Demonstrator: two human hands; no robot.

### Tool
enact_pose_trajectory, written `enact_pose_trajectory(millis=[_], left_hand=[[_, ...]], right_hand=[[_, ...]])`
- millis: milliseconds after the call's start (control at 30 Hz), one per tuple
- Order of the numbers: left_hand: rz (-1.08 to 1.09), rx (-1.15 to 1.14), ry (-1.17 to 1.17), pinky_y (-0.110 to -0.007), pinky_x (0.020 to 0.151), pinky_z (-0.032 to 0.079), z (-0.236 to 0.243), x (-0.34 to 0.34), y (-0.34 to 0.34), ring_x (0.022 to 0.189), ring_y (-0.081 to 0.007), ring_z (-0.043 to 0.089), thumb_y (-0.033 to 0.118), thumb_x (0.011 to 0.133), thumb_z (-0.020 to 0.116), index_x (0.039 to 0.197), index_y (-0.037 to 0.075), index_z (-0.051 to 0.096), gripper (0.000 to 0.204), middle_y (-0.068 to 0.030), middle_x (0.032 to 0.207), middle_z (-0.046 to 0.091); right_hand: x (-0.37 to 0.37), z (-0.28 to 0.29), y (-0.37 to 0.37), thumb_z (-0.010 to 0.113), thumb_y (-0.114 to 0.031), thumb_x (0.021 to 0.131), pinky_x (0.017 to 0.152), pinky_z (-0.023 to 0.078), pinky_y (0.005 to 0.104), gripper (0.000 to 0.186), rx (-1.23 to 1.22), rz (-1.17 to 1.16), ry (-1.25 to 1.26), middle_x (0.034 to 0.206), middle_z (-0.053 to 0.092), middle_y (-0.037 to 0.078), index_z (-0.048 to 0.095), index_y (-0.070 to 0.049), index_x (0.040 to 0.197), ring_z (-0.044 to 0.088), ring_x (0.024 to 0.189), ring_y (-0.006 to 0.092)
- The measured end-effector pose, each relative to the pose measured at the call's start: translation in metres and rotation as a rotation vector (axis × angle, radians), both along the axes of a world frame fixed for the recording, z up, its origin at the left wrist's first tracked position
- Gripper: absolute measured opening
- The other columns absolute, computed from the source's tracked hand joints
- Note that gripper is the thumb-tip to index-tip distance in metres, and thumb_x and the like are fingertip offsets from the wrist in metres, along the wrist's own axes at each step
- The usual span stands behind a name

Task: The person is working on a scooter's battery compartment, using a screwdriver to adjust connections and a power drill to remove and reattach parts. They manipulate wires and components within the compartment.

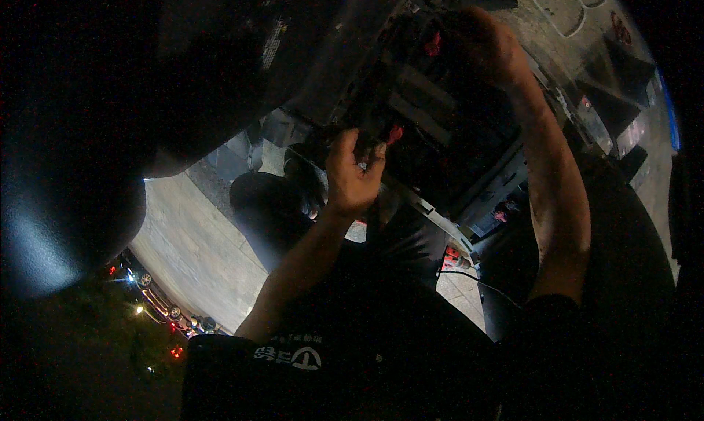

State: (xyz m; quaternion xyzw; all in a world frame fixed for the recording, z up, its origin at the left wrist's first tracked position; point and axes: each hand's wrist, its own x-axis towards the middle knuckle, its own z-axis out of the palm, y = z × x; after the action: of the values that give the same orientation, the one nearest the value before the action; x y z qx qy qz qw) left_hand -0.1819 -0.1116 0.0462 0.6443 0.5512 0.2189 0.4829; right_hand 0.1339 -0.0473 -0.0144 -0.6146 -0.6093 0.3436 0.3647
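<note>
My left hand [356,179] is raised at the near edge of a dark, open compartment [469,157]. Its thumb and fingers curl toward each other at a dark part; what lies between them is hard to make out. Just right of the thumb is a small red piece [396,133]. My right hand [488,47] reaches over the far right side of the compartment, with its fingers lost in shadow. Left of it shows a second red piece [433,44]. Between the two red pieces lies a flat greyish block [422,105].
A pale metal strip [444,219] edges the compartment. Below it are a red tool-like object [455,260] and a thin black cable [484,280]. A large black panel [81,201] fills the left. Beyond the paved ground [202,234] stand vehicles [165,304] with lights.
</note>
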Motion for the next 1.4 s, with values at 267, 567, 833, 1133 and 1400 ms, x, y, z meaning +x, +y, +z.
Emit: enact_pose_trajectory(millis=[267,567,833,1133,1400], left_hand=[[-0.012,0.114,0.026,-0.035,0.084,0.050,-0.006,0.000,-0.005,0.100,-0.0243,0.059,0.009,0.089,0.070,0.125,-0.002,0.050,0.043,-0.0171,0.111,0.059],[-0.046,0.135,0.042,-0.036,0.082,0.051,-0.024,-0.009,-0.003,0.102,-0.0259,0.058,0.006,0.087,0.069,0.124,-0.002,0.049,0.042,-0.0193,0.113,0.056],[-0.032,0.088,0.031,-0.037,0.087,0.050,-0.017,-0.006,-0.001,0.101,-0.0231,0.060,0.011,0.088,0.070,0.125,-0.001,0.049,0.044,-0.0146,0.111,0.062],[-0.014,0.117,0.025,-0.032,0.072,0.051,-0.014,-0.005,0.008,0.079,-0.0183,0.062,0.004,0.081,0.070,0.111,0.001,0.056,0.034,-0.0111,0.091,0.066],[-0.057,0.142,0.096,-0.031,0.074,0.052,0.000,-0.006,0.007,0.085,-0.0188,0.066,0.006,0.086,0.070,0.114,0.002,0.057,0.031,-0.0115,0.097,0.069]], right_hand=[[0.009,-0.009,0.006,0.060,-0.013,0.096,0.096,0.050,0.0348,0.037,0.009,0.080,0.203,0.122,0.066,0.014,0.055,-0.002,0.131,0.064,0.112,0.0237],[0.016,-0.023,0.004,0.060,-0.010,0.095,0.099,0.048,0.0353,0.039,0.044,0.163,0.294,0.126,0.064,0.014,0.054,-0.003,0.133,0.061,0.116,0.0238],[0.036,-0.080,0.007,0.060,-0.010,0.094,0.103,0.046,0.0371,0.041,0.128,0.235,0.280,0.129,0.062,0.016,0.054,-0.001,0.134,0.059,0.120,0.0253],[0.030,-0.060,0.008,0.057,-0.007,0.095,0.102,0.047,0.0377,0.035,0.134,0.260,0.169,0.125,0.064,0.015,0.058,0.000,0.129,0.060,0.118,0.0264],[0.020,-0.039,0.004,0.057,-0.007,0.096,0.097,0.050,0.0344,0.031,-0.053,0.167,0.247,0.119,0.068,0.012,0.061,-0.001,0.127,0.063,0.110,0.0209]])
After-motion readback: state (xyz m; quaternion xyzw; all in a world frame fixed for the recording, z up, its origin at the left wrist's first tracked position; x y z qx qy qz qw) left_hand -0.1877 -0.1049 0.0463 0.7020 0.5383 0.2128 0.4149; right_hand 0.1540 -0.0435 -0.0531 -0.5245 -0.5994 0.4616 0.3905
